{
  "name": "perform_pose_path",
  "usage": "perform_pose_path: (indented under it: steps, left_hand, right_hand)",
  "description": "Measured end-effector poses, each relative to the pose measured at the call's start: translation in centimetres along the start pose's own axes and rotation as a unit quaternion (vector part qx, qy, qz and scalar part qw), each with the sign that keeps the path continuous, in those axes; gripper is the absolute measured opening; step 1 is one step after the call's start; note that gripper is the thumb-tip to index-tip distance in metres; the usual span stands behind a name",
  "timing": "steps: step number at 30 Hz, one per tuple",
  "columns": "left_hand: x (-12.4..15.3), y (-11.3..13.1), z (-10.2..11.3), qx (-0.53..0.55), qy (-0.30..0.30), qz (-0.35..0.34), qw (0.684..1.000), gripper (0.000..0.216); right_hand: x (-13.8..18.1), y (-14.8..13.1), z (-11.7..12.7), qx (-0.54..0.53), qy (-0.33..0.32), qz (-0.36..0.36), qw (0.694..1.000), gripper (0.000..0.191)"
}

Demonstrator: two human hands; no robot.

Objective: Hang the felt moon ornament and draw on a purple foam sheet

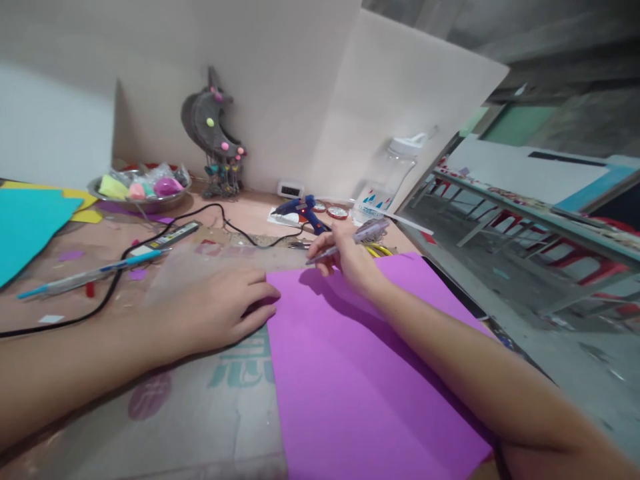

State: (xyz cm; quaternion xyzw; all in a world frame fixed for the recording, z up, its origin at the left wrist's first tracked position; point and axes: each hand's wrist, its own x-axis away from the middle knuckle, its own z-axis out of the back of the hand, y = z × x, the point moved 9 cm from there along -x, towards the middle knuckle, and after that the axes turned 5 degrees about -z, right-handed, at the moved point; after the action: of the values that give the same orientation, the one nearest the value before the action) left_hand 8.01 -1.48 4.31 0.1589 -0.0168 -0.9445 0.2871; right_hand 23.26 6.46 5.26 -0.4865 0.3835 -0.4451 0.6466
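A purple sheet point(350, 373) lies on the table, over part of a clear plastic bag point(215, 413) printed with green and pink marks. My left hand point(227, 307) rests flat on the bag, its fingertips at the sheet's left edge. Above the sheet's far edge, my right hand point(345, 257) is closed around a pen point(325, 255), with the tip pointing left and down. A pale purple, fluffy-looking end sticks out behind that hand. Just beyond the right hand stands a blue glue gun point(307, 210) with a small red light.
A black cord point(117, 273) crosses the table's left side, near a blue pen point(95, 273) and a utility knife point(167, 238). Behind are a bowl of coloured clay point(140, 193), a crescent-moon ornament point(213, 133), a small digital clock point(291, 189) and a water bottle point(385, 173). Turquoise sheets point(35, 227) lie far left.
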Motion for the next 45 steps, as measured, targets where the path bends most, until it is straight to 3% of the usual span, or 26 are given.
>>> perform_pose_path:
  steps: [4, 11, 21, 29, 36, 45]
  left_hand:
    - [0.7, -0.8, -0.9, 0.016, -0.011, 0.014, 1.0, 0.029]
    - [0.4, -0.9, -0.8, 0.039, -0.027, 0.024, 0.999, 0.029]
    - [0.7, -1.8, -1.7, 0.057, -0.052, 0.058, 0.995, 0.032]
    - [0.7, -1.7, -1.5, 0.019, -0.056, 0.077, 0.995, 0.032]
    - [0.5, -2.0, -0.6, 0.018, -0.033, 0.092, 0.995, 0.028]
    - [0.3, -1.4, -0.2, 0.008, -0.058, 0.086, 0.995, 0.029]
  right_hand:
    - [0.4, 1.8, -1.2, -0.009, 0.013, -0.042, 0.999, 0.066]
    - [0.3, 2.5, -0.9, 0.017, 0.04, -0.038, 0.998, 0.053]
    - [-0.1, 1.6, -1.3, 0.18, 0.049, -0.005, 0.982, 0.033]
    - [-0.6, 1.2, -1.0, 0.265, 0.093, 0.059, 0.958, 0.029]
    - [-0.8, 1.7, -1.2, 0.258, 0.08, 0.051, 0.961, 0.029]
    - [-0.7, 1.5, -1.5, 0.248, 0.069, 0.048, 0.965, 0.029]
